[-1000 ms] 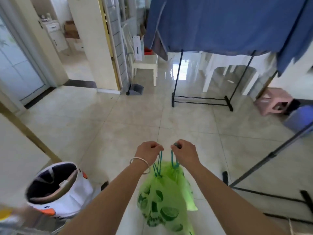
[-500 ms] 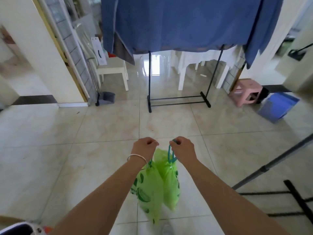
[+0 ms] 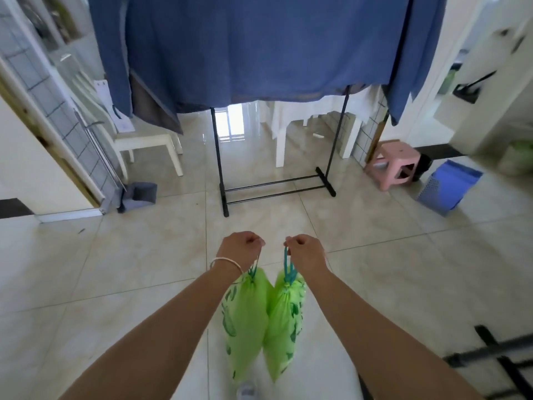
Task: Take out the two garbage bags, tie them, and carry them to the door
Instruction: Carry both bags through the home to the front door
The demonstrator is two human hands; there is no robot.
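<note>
Thin plastic bags (image 3: 245,319) (glossy floor tiles (image 3: 115,269))

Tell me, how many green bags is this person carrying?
2. One green bag hangs from the left hand; the other green bag hangs from the right hand, side by side, touching.

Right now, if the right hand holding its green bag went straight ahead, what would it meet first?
Probably the black metal clothes rack draped with the blue cloth; bare tiled floor lies between it and the right hand. Depth is hard to judge, so the hand might pass between the rack's legs instead.
</note>
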